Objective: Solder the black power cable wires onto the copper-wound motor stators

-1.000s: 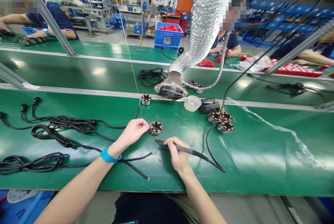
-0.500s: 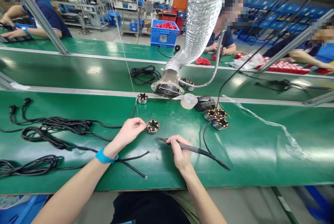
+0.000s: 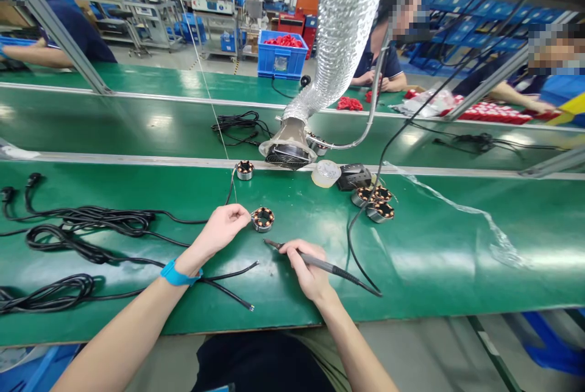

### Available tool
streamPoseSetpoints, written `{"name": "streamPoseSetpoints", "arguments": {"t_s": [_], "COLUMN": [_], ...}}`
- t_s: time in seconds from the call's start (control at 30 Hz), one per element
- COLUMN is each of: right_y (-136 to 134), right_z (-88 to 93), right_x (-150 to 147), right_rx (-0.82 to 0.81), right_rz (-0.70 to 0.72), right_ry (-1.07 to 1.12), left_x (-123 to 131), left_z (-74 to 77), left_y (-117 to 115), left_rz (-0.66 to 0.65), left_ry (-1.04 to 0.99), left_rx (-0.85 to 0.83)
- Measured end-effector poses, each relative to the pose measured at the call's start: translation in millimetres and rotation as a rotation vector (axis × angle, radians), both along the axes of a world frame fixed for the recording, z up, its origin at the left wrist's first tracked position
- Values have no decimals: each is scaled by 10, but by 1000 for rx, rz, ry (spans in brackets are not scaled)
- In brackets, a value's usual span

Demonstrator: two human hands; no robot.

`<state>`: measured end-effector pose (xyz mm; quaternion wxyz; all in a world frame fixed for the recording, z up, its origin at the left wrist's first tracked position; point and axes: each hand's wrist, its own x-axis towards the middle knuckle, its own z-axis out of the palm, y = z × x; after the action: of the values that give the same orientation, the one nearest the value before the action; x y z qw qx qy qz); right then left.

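Note:
My left hand (image 3: 226, 225), a blue band on its wrist, pinches a thin solder wire (image 3: 234, 192) that hangs down from above. Its fingertips are at the left edge of a ring-shaped motor stator (image 3: 263, 220) with copper windings, which lies on the green bench. In my right hand (image 3: 307, 267) is a soldering iron (image 3: 320, 263), gripped like a pen. The iron's tip points left, just in front of the stator and apart from it. A second stator (image 3: 244, 171), with a black cable leading to it, sits farther back.
Coiled black power cables (image 3: 100, 221) cover the left side. A fume duct (image 3: 292, 136) hangs behind the stators. A tape roll (image 3: 326, 173), a black block (image 3: 354, 177) and several stators (image 3: 380, 211) stand at right; the iron's cord (image 3: 351, 239) loops beside them. Co-workers sit across the bench.
The iron's tip has moved left, to just in front of the stator. My left hand stays pinched beside the stator. The whole view has shifted slightly.

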<state>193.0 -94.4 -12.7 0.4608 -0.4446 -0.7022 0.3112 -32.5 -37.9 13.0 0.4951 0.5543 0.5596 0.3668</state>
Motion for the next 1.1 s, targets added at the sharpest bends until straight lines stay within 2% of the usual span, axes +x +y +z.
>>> {"name": "streamPoseSetpoints", "arguments": {"t_s": [0.23,0.5,0.8,0.97,1.1], "right_y": [-11,-66,-48,42,300], "right_z": [-45,-220,-237,-136,44], "right_x": [15,221,197,260,329], "right_rx": [-34,-30,-72,-58,-43], "right_rz": [-12,-229,-237,-309,-332], "right_ry": [11,182,212,234,176], "left_x": [-22,-13,-19,-15,-14], "left_z": [-16,14,26,38,33], "left_y": [-2,-14,-17,-19,-13], "left_rz": [-21,-17,-23,-19,-14], "left_ry": [6,33,36,36,37], "left_rx": [5,-35,-35,-48,-49]}}
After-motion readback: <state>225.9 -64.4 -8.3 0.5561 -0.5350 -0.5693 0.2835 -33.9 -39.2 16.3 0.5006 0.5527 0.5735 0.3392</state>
